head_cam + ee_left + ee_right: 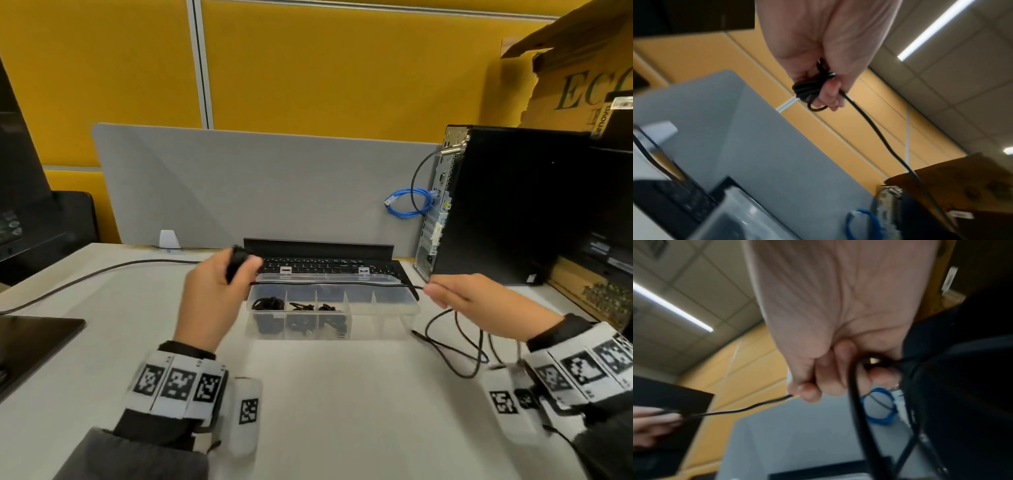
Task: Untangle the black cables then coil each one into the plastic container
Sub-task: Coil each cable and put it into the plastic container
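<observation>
A pale desk (325, 394) is sitting before a grey divider and yellow wall. From the head view, the left hand (212, 294) is gripping a small coil (237, 262) while the right hand (479, 301) is pinching the black cable (329, 283), which is stretching taut over the plastic container (376, 322), likely feeding the next loop; slack is trailing on the desk. The left wrist view is showing fingers (830, 95) curling round the wound loops, keeping them together. The right wrist view is showing fingertips (809, 392) closing on the strand, guiding it.
</observation>
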Motion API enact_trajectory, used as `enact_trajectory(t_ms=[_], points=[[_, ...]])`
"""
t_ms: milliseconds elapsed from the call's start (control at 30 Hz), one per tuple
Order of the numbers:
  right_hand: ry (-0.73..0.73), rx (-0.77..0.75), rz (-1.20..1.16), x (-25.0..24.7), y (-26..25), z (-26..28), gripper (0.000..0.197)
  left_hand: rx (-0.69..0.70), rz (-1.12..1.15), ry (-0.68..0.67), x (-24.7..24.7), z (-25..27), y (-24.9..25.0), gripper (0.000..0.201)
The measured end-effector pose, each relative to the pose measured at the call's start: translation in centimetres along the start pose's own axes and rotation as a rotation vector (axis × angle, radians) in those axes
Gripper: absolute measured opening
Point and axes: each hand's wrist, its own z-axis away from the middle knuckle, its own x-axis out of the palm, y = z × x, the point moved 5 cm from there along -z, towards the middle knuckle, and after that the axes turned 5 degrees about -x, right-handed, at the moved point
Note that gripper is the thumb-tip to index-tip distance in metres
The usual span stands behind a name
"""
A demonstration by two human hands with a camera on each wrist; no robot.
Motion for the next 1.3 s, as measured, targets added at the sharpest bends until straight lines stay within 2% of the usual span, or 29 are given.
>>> enact_trajectory(t_ms=[100,167,300,333,400,500,600,733,800,867,933,1000,1033,1100,1133,1200,1233,1300], points=[[0.005,0.2,0.146,-0.3,5.1,0.6,0.034,-0.065,-0.022,0.218,-2.4,-0.6,-1.5,0.021],[0.038,0.305,0.327,-0.6,7.3,0.5,0.04,-0.146,0.121,0.258,-2.5,-0.8,-2.2,0.026],[0.113,0.429,0.535,-1.0,9.1,-0.4,0.043,-0.188,0.187,0.159,-1.4,-0.6,-2.4,0.015],[0.128,0.431,0.575,-1.1,9.1,-0.5,0.041,-0.194,0.162,0.104,-1.2,-0.7,-2.5,0.017],[0.225,0.403,0.624,-1.7,8.9,-0.3,0.032,-0.186,0.055,0.025,-1.0,-0.7,-2.7,0.033],[0.33,0.406,0.574,-2.5,9.1,0.3,0.027,-0.112,-0.088,0.086,-0.9,-0.8,-2.6,0.03],[0.19,0.41,0.562,-1.1,10.2,-0.1,0.023,-0.117,-0.102,0.185,-1.7,-0.9,-3.0,0.022],[0.07,0.438,0.454,0.9,11.9,0.5,0.013,-0.226,-0.043,0.333,-4.1,-1.4,-4.6,0.022],[-0.001,0.507,0.498,1.3,12.8,1.2,0.018,-0.283,-0.009,0.336,-4.5,-1.5,-5.0,0.022],[-0.013,0.538,0.493,1.4,12.3,1.1,0.025,-0.299,0.015,0.266,-3.6,-1.4,-4.7,0.018],[0.108,0.389,0.356,1.0,9.1,0.0,0.03,-0.278,0.011,0.177,-1.8,-1.0,-3.9,0.014],[0.216,0.135,0.076,0.5,3.2,-0.9,0.038,-0.266,0.023,0.101,0.0,-0.5,-3.2,0.011],[0.175,0.017,-0.114,0.7,-0.5,-0.9,0.046,-0.265,0.034,0.074,0.8,-0.2,-2.9,0.01],[-0.087,-0.141,-0.407,2.6,-7.7,-0.4,0.058,-0.255,0.046,0.033,1.7,0.3,-2.4,0.008],[-0.214,-0.2,-0.445,3.9,-10.1,-0.1,0.057,-0.244,0.049,0.017,2.1,0.5,-2.2,0.008],[-0.301,-0.302,-0.478,5.5,-12.2,0.0,0.03,-0.243,0.06,-0.003,2.3,0.7,-1.9,0.006],[-0.26,-0.31,-0.529,5.4,-12.3,-0.2,0.015,-0.248,0.063,-0.011,2.3,0.8,-1.9,0.006],[-0.045,-0.263,-0.581,3.8,-10.9,-1.4,0.018,-0.24,0.061,-0.087,2.3,0.7,-1.9,0.018]])
